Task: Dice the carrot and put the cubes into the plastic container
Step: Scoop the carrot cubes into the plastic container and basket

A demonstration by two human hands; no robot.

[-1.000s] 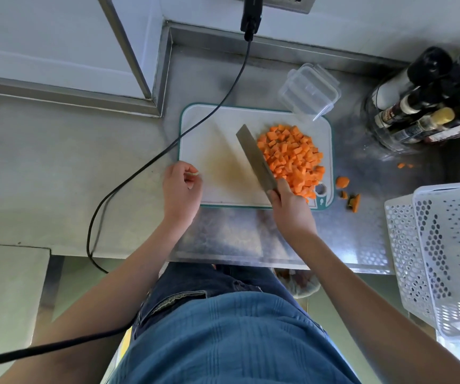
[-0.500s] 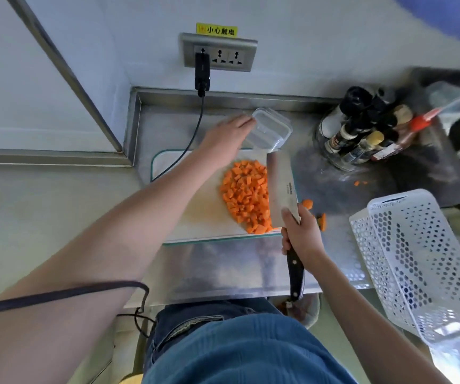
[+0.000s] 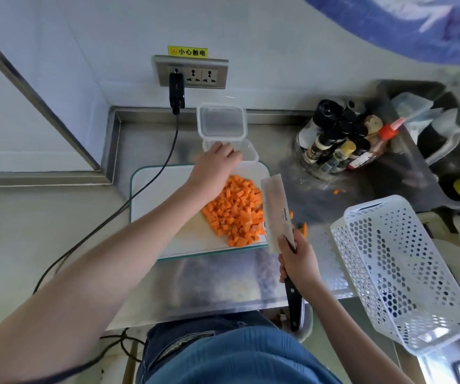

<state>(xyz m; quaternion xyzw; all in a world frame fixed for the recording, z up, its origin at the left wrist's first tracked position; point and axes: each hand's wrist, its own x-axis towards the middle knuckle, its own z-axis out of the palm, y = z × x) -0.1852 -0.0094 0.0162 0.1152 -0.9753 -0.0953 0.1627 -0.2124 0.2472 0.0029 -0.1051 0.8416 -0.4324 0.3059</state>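
Head view: left hand (image 3: 215, 162) rests its fingers on the plastic container (image 3: 248, 152) rim — draw it flush against the cutting board (image 3: 151, 195); right hand (image 3: 298, 261) grips the cleaver (image 3: 277, 212) — sweep the carrot cubes (image 3: 234, 212) in.

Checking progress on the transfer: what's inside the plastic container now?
The container shows no carrot cubes; they all lie on the board. Its lid stands open behind it. The left hand covers its near left part.

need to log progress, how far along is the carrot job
Dicing looks done: the carrot cubes lie heaped on the cutting board. In hand: the left hand is at the open plastic container, lid up, while the right hand grips the cleaver. Left: no cubes visible in the container.
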